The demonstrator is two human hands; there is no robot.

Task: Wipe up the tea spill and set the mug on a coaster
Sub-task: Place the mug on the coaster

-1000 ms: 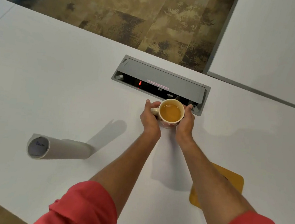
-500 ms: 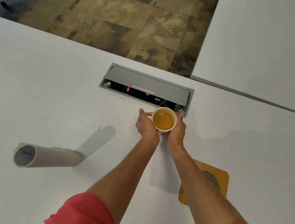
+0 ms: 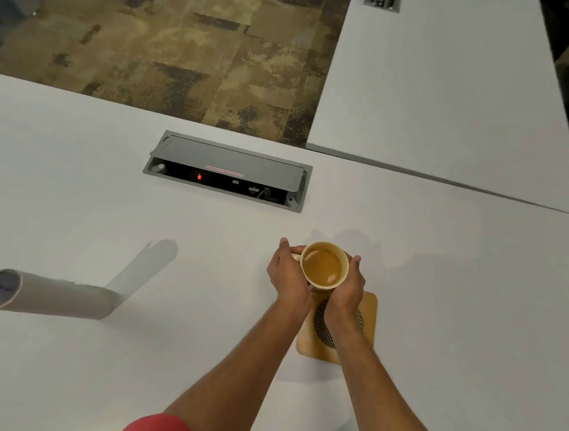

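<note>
A cream mug (image 3: 324,267) full of brown tea is cupped between both hands above the white table (image 3: 104,216). My left hand (image 3: 288,275) grips the handle side and my right hand (image 3: 349,288) wraps the other side. The mug hangs over the far edge of a yellow square coaster (image 3: 369,312) with a dark mesh circle, partly hidden under my right wrist. I cannot tell whether the mug touches the coaster. No spill shows on the table.
A roll of paper towels (image 3: 42,294) lies on its side at the left. A grey recessed power box (image 3: 228,171) with its lid open sits beyond the mug. A second white table (image 3: 459,93) stands at the back right, with carpet floor between.
Both hands have carried the mug away from the power box, back towards me and to the right, until it is over the coaster's far edge.
</note>
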